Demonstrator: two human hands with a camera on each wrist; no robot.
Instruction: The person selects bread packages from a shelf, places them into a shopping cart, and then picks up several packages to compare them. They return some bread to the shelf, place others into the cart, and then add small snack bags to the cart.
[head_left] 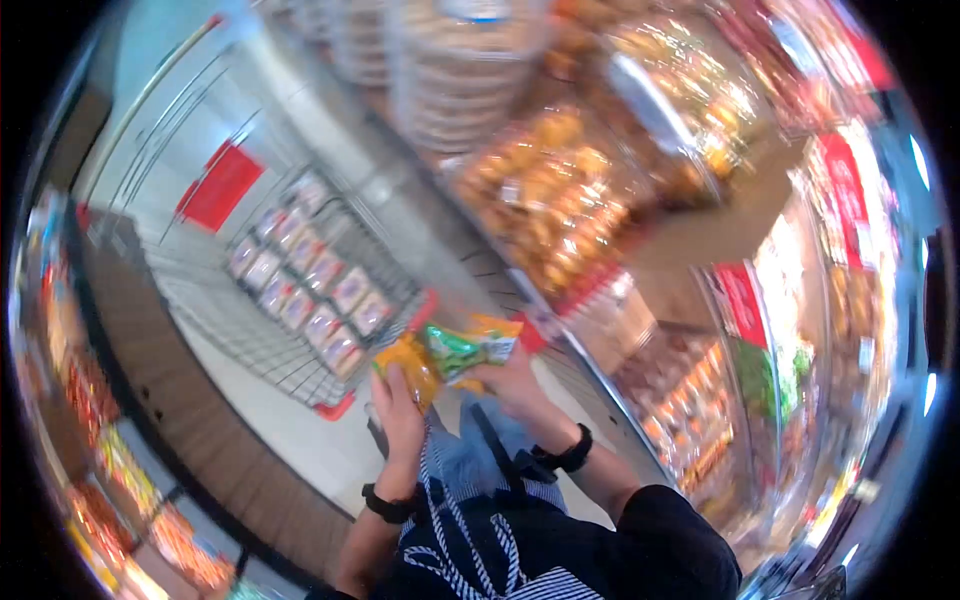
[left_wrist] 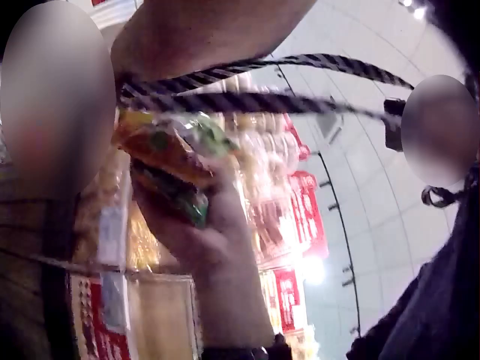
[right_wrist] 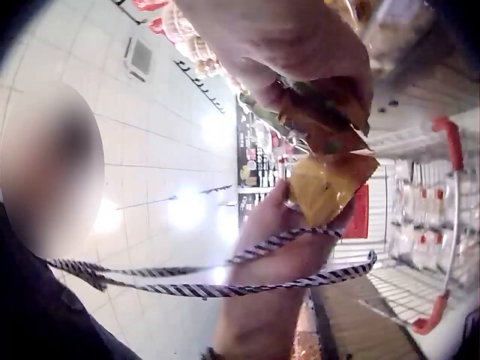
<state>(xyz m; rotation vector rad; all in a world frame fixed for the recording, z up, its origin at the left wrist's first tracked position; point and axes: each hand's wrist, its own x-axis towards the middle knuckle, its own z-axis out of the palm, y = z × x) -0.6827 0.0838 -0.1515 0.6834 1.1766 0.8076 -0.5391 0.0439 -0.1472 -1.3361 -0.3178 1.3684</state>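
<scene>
In the head view, both hands are close together in front of the body. My left hand (head_left: 400, 415) grips a yellow-orange snack packet (head_left: 410, 365), whose shiny yellow wrapper (right_wrist: 326, 187) shows again in the right wrist view. My right hand (head_left: 518, 385) holds several small packets bunched together, among them a green packet (head_left: 452, 348) and an orange-yellow one (head_left: 497, 328) at its fingertips. Seen from the left wrist, the right hand (left_wrist: 191, 236) curls its fingers round the bunch, with a dark green packet (left_wrist: 174, 191) lowest. The printing on the wrappers is blurred.
A wire shopping cart (head_left: 270, 365) stands ahead, with rows of white-labelled packs (head_left: 310, 275) inside. To the right, a display shelf carries clear bags of round golden baked goods (head_left: 555, 190) and stacked tubs (head_left: 465, 80). A striped cord (head_left: 435, 490) hangs near the left forearm.
</scene>
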